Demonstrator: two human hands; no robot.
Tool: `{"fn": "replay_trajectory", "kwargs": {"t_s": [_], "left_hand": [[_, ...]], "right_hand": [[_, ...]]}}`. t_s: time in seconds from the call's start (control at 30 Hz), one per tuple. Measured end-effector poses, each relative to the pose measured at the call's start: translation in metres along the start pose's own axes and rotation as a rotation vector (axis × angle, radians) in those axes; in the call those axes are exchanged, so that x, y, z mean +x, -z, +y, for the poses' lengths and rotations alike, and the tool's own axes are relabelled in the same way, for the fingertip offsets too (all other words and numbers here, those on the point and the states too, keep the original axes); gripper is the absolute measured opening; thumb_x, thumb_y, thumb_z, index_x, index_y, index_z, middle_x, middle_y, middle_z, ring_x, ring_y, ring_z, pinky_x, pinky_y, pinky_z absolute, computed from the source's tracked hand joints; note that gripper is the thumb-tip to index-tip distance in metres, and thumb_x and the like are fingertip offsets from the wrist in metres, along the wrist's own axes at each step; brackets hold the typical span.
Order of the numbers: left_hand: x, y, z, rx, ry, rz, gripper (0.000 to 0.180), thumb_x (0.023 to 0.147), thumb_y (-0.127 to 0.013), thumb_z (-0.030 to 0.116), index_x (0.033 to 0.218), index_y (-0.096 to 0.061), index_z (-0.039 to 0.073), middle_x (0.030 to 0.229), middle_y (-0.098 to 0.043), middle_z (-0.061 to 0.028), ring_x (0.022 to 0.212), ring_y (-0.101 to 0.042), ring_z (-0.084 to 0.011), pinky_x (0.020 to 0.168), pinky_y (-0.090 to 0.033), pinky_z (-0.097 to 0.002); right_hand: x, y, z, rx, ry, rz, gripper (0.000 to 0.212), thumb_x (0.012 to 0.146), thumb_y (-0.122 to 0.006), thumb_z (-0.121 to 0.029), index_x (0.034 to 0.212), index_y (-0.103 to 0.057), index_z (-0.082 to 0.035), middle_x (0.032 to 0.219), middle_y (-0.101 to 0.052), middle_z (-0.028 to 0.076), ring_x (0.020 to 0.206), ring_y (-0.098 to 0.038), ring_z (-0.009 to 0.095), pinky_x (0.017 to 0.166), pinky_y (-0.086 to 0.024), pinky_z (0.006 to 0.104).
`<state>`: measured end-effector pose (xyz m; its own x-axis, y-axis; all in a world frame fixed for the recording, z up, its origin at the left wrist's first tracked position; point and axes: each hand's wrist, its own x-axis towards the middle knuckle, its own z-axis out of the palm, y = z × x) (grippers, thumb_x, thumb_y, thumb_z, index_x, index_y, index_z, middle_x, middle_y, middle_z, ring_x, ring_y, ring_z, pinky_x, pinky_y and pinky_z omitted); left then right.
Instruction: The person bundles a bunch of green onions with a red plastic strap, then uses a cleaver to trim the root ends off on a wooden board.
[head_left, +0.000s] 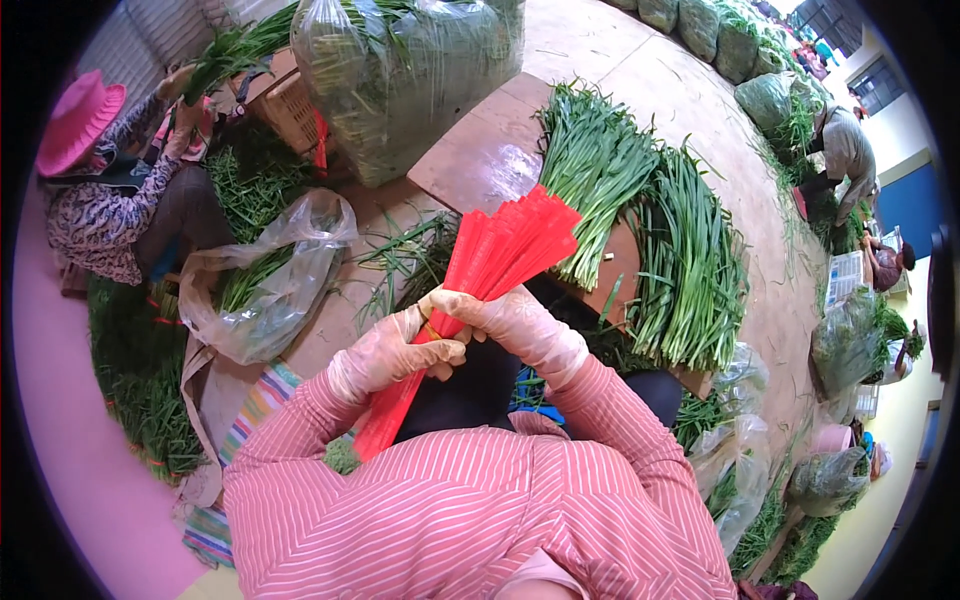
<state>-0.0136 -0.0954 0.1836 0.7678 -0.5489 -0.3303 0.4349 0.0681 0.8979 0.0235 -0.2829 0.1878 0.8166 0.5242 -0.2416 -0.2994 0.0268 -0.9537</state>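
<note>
In front of my chest is a bundle of flat red strips (510, 240), fanned out at its far end and narrow at the near end. My left hand (395, 350), in a pale thin glove, is closed round the middle of the bundle. My right hand (515, 325), gloved the same way, grips the strips just above it, and the fingers of both hands meet. Something yellowish, perhaps a band, circles the strips between them. Beyond my right hand, two heaps of long-leaved greens (690, 260) with pale stems lie on a brown board (480, 150).
A big plastic-wrapped bale of greens (410, 90) stands ahead. To the left, a clear plastic bag (270, 280) lies near a person in a pink hat (85, 120) handling greens. Full sacks (690, 30) line the far right, where other people work.
</note>
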Motion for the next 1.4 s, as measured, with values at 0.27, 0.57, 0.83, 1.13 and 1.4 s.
{"fn": "replay_trajectory", "kwargs": {"t_s": [0.27, 0.57, 0.83, 1.13, 1.4], "left_hand": [[-0.001, 0.006, -0.01, 0.047, 0.125, 0.113, 0.031, 0.088, -0.064, 0.026, 0.108, -0.053, 0.005, 0.08, -0.052, 0.0016, 0.065, -0.053, -0.0062, 0.054, -0.047, -0.0207], [-0.001, -0.01, -0.004, 0.196, 0.151, 0.265, 0.028, 0.089, -0.063, 0.022, 0.108, -0.054, 0.004, 0.07, -0.053, 0.001, 0.055, -0.049, -0.0064, 0.051, -0.042, -0.0205], [-0.004, -0.017, 0.007, 0.478, 0.131, 0.317, 0.038, 0.088, -0.065, 0.024, 0.117, -0.054, 0.002, 0.07, -0.056, 0.0003, 0.056, -0.052, -0.0065, 0.05, -0.042, -0.0222], [-0.004, -0.009, 0.007, 0.402, 0.182, 0.272, 0.035, 0.089, -0.061, 0.024, 0.117, -0.053, 0.005, 0.074, -0.056, 0.0003, 0.061, -0.052, -0.0068, 0.052, -0.046, -0.023], [0.008, 0.01, -0.012, 0.347, 0.112, 0.287, 0.032, 0.084, -0.07, 0.024, 0.106, -0.057, 0.006, 0.07, -0.054, 0.0026, 0.056, -0.049, -0.0051, 0.051, -0.041, -0.0208]], "right_hand": [[-0.028, 0.035, 0.003, 0.008, 0.064, 0.303, 0.038, 0.085, -0.068, -0.019, 0.117, -0.058, -0.002, 0.096, -0.063, 0.004, 0.074, -0.055, 0.006, 0.069, -0.047, 0.0213], [-0.028, 0.035, -0.017, -0.761, 0.879, 0.68, 0.027, 0.079, -0.068, 0.001, 0.104, -0.066, -0.009, 0.092, -0.064, 0.006, 0.077, -0.06, 0.014, 0.068, -0.048, 0.0244], [-0.022, 0.031, -0.032, -1.35, 0.748, 0.587, 0.048, 0.079, -0.069, -0.03, 0.123, -0.06, -0.013, 0.14, -0.04, 0.018, 0.129, -0.036, 0.035, 0.107, -0.03, 0.0431], [-0.016, 0.03, -0.027, -1.454, 0.826, 0.569, 0.054, 0.069, -0.074, -0.025, 0.121, -0.061, -0.019, 0.143, -0.036, 0.015, 0.129, -0.036, 0.036, 0.101, -0.035, 0.0443], [-0.004, 0.035, -0.021, -0.886, 0.909, 0.486, 0.03, 0.066, -0.073, 0.0, 0.094, -0.07, -0.011, 0.087, -0.067, 0.007, 0.078, -0.063, 0.022, 0.07, -0.052, 0.0316]]}}
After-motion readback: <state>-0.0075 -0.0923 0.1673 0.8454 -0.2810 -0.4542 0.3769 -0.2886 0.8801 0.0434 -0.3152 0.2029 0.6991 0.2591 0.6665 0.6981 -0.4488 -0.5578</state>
